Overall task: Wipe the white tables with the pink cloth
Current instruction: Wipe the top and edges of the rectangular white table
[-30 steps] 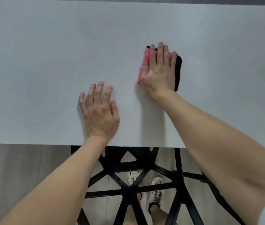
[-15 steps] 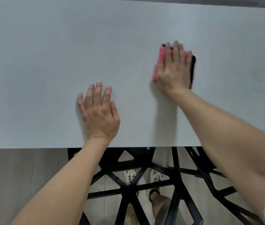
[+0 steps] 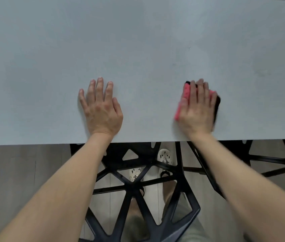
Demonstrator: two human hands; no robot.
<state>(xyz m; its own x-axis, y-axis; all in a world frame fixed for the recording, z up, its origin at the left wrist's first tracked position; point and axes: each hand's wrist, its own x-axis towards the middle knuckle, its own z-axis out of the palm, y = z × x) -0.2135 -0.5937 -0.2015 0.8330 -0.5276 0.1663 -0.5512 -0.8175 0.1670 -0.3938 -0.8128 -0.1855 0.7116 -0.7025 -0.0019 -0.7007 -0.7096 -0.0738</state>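
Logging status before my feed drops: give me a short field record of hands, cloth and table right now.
left hand: flat on the white table, fingers straight, holding nothing
right hand: flat on the pink cloth, pressing it onto the table
cloth position: near the table's front edge, apart from the left hand
under table: black chair

Office-like room: white table (image 3: pixel 138 41), black lattice chair (image 3: pixel 133 186).

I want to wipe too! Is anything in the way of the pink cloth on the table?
The right hand presses flat on the pink cloth. Only the left hand, resting on the white table apart to its left, could block it; nothing else visible does.
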